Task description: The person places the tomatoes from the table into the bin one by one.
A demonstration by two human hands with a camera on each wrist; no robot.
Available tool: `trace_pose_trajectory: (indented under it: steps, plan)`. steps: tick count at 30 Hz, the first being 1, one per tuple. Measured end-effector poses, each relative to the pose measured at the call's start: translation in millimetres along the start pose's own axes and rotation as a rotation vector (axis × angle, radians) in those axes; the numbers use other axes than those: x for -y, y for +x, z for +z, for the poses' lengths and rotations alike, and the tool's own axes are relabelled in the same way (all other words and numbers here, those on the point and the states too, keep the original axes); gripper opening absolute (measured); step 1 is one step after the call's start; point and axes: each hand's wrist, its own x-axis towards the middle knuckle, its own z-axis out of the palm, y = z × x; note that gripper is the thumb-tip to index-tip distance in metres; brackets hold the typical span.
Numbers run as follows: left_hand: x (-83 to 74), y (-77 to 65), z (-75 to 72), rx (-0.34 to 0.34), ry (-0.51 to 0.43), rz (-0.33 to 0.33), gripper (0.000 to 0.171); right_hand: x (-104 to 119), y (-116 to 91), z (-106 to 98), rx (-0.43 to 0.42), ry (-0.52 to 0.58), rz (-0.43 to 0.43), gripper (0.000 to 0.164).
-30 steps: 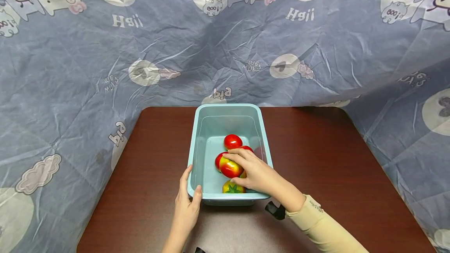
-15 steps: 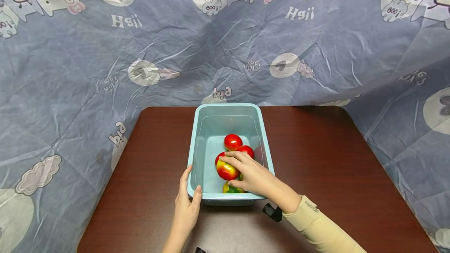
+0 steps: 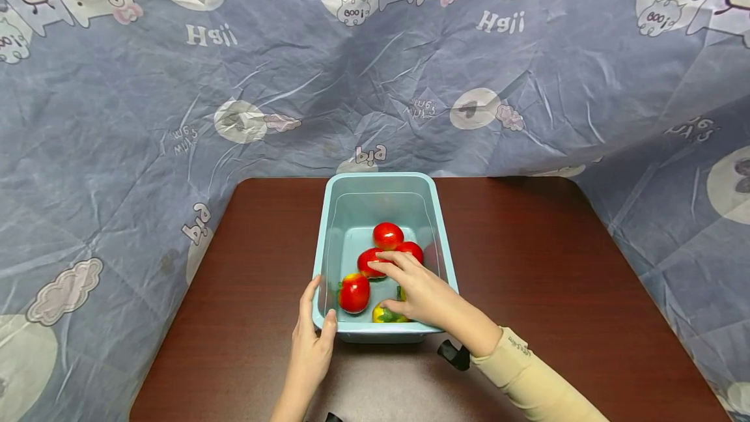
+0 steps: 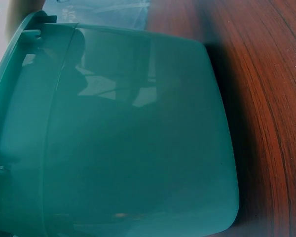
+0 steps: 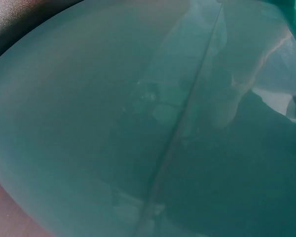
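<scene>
A light blue plastic bin holds several tomato-like fruits. My left hand grips its front left corner, thumb over the front rim and fingers along the left side. My right hand reaches over the right front of the bin, fingers spread and holding nothing. Left of it lies a red fruit with a yellow top. A red fruit sits partly behind my right fingertips, and a yellow fruit with a green leafy top lies below the thumb. The bin's outer wall fills most of the left wrist view.
Two more red fruits, one farther back and one at the right, lie in the bin. It stands on a dark brown table. A blue printed cloth hangs behind.
My right hand has let go of the red-and-yellow fruit, which now lies farther left and nearer the front of the bin. My left hand has stayed at the corner.
</scene>
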Motion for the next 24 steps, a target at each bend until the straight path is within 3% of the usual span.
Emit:
trace_pose_trajectory:
  steps: [10,24]
  plan:
    - [-1.2,-0.2,0.3,0.009,0.001,-0.01,0.057,0.0,-0.8,-0.7,-0.059,-0.002,-0.021,0.061]
    - [-0.7,-0.5,0.2,0.003,-0.004,-0.013,0.058,-0.9,0.2,0.2,-0.216,-0.012,-0.07,0.05]
